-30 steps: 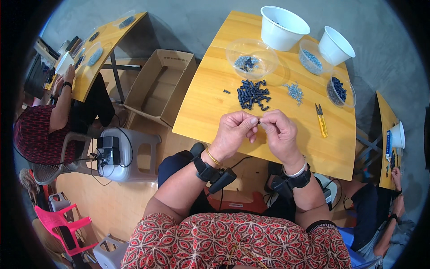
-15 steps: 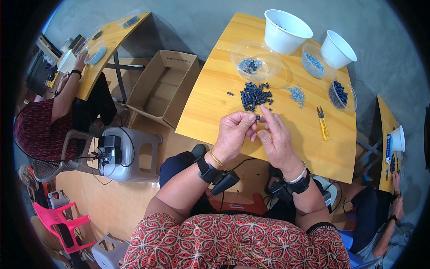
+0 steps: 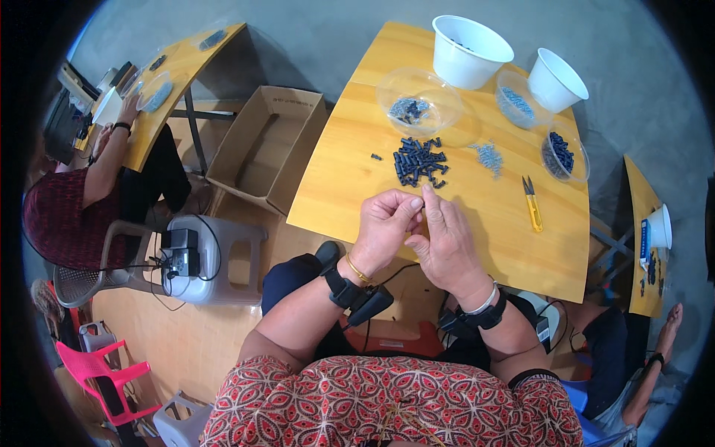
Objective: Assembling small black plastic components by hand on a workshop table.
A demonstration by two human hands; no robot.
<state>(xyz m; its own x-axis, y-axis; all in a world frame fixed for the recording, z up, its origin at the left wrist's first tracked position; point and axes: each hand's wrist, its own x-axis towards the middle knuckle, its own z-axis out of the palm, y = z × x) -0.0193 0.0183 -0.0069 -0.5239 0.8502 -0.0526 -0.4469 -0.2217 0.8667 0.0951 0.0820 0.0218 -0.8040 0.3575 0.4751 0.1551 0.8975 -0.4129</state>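
Observation:
My left hand [image 3: 384, 225] is closed, thumb and forefinger pinching a small dark plastic piece [image 3: 423, 208] that is almost wholly hidden. My right hand [image 3: 445, 240] lies against those fingertips, its fingers stretched out and its thumb apart. Beyond both hands is a pile of dark tube-like plastic pieces [image 3: 417, 162] on the wooden table [image 3: 335, 197]. Small silver screws [image 3: 488, 158] are heaped to the right of it. One stray dark piece [image 3: 377, 156] lies left of the pile.
Yellow-handled thread snips [image 3: 533, 205] lie at right. Behind are a clear bowl [image 3: 447, 112] with mixed pieces, a bowl of screws [image 3: 518, 103], a tub of dark pieces [image 3: 560, 155] and white buckets [image 3: 471, 63]. A cardboard box [image 3: 223, 167] stands left; people sit at tables either side.
My right hand's fingers have moved up against the left fingertips, and the small piece is now mostly covered. The view has shifted slightly. The right-hand co-worker's hand has moved off their table.

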